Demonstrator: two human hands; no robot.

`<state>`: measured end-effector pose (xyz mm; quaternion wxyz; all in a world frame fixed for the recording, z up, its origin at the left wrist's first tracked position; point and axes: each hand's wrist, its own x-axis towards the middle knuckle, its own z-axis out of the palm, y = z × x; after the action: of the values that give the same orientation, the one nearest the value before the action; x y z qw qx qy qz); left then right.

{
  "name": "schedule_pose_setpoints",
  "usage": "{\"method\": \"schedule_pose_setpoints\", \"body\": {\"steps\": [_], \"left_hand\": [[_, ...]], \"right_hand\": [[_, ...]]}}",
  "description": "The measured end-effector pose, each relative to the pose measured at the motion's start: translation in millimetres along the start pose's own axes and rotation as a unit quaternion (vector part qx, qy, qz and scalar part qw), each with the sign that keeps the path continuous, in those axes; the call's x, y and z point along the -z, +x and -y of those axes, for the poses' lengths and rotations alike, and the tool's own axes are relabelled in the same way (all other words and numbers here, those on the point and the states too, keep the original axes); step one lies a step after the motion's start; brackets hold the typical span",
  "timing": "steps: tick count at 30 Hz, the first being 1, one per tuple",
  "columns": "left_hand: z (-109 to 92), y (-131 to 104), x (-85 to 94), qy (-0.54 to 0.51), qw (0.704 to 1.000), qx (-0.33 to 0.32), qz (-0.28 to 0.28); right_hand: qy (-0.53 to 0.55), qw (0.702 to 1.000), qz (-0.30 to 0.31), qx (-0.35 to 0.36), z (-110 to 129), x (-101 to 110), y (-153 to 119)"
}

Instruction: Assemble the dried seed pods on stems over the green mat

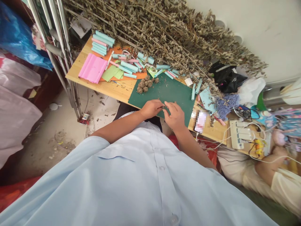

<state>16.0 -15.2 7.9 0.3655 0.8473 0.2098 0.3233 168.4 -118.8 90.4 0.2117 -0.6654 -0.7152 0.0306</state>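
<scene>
Head view centres on a small dark bit (pixel 163 107) at the fingertips, just above the near edge of the green mat (pixel 162 94); it is too small to tell exactly what it is. Judging by how it sits, fine fingertip work suits it: a light pinch from one hand to steady it, small motions from the other, since a hard squeeze could crumble anything dry. Working above the mat seems wise, so that crumbs drop there and not on the floor; drawing back toward the body would lose that. The left hand (pixel 152 108) comes in from the side, knuckles up, its thumb and forefinger apparently pinched on the bit while the other fingers curl under. The right hand (pixel 175 116) faces it, fingers arched and bent toward the left, with thumb and forefinger tips slightly parted around the bit; whether they press on it I cannot tell. Both forearms reach forward from the body, elbows out and wrists low. Beyond the hands, brown balls (pixel 144 84) cluster on the mat, with paper rolls (pixel 130 66) past them and dry stalks (pixel 164 34) heaped behind.
</scene>
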Motion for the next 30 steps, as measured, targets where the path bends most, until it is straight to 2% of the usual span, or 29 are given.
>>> {"method": "schedule_pose_setpoints", "body": {"steps": [8, 17, 20, 24, 30], "left_hand": [[0, 0, -0.4, 0.006, 1.000, 0.012, -0.004], [-2, 0, 1.0, 0.007, 1.000, -0.003, -0.008], [-1, 0, 0.1, 0.008, 1.000, -0.001, -0.006], [0, 0, -1.6, 0.010, 1.000, 0.007, -0.011], [2, 0, -2.9, 0.005, 1.000, 0.001, -0.016]], "right_hand": [[-0.007, 1.000, 0.007, -0.018, 4, -5, 6], [0.083, 0.992, -0.056, -0.081, 3, -10, 5], [0.065, 0.994, -0.067, -0.054, -3, -11, 3], [0.007, 0.999, -0.052, 0.007, -7, -10, -2], [0.053, 0.994, -0.091, -0.007, -12, -7, -5]]}}
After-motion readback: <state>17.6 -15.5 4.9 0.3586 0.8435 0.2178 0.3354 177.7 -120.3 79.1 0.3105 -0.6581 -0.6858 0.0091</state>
